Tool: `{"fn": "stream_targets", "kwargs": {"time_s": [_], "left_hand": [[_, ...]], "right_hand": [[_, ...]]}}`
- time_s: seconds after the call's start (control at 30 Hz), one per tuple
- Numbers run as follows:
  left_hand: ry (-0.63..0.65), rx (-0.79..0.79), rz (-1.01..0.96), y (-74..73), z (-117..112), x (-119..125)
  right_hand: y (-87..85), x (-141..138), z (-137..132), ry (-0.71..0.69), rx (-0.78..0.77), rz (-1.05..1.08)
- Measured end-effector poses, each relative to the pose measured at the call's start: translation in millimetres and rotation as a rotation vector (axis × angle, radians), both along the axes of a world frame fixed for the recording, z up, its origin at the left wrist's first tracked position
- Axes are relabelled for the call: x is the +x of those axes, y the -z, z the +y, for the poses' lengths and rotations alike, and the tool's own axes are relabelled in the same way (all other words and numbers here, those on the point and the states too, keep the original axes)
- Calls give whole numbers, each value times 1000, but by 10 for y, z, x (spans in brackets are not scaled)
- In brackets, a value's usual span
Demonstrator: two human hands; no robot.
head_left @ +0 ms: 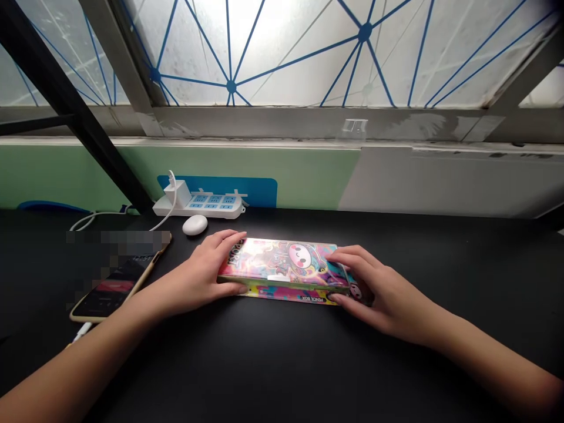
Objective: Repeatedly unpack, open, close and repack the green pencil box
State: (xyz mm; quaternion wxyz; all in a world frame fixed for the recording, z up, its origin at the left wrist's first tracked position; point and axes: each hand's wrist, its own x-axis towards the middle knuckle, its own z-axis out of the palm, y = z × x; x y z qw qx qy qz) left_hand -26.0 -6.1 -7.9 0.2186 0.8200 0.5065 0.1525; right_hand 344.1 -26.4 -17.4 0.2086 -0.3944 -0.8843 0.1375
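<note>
The left hand (196, 273) and right hand (379, 291) grip the ends of a pencil box (282, 267) on a black desk (273, 364). A phone (114, 288) lies left of the left fingers; a white power strip (198, 204) sits beyond them, below a frosted window (282, 53).

Your pencil box (282, 267) lies mid-frame on the desk (282, 367), a phone (112, 291) to its left; behind it sit an earbud case (194, 225) and, further back, a power strip (220, 207) bearing a charger (178, 194).

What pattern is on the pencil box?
The pencil box has a pink, blue and yellow cartoon pattern with a white face; head view.
</note>
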Motion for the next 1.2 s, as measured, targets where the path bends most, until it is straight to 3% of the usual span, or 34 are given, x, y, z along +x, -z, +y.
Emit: {"fn": "stream_targets", "kwargs": {"time_s": [0.2,0.37,0.57,0.67,0.77,0.83,1.0,1.1,1.2], "left_hand": [[18,31,49,-9,4,11],[40,98,55,-9,3,4],[15,357,24,48,-21,31],[26,530,35,80,-45,69],[37,650,62,94,-62,112],[38,690,82,98,-64,133],[45,615,104,123,-32,120],[9,433,6,139,11,67],[-108,255,-177,134,56,18]], "right_hand": [[63,65,124,136,-44,54],[134,149,206,231,-195,79],[129,185,205,258,-280,164],[95,176,217,326,-334,296],[38,177,246,433,-504,525],[-9,180,260,409,-617,651],[-78,163,259,399,-680,745],[-103,141,244,404,-660,780],[-159,113,219,400,-622,795]]}}
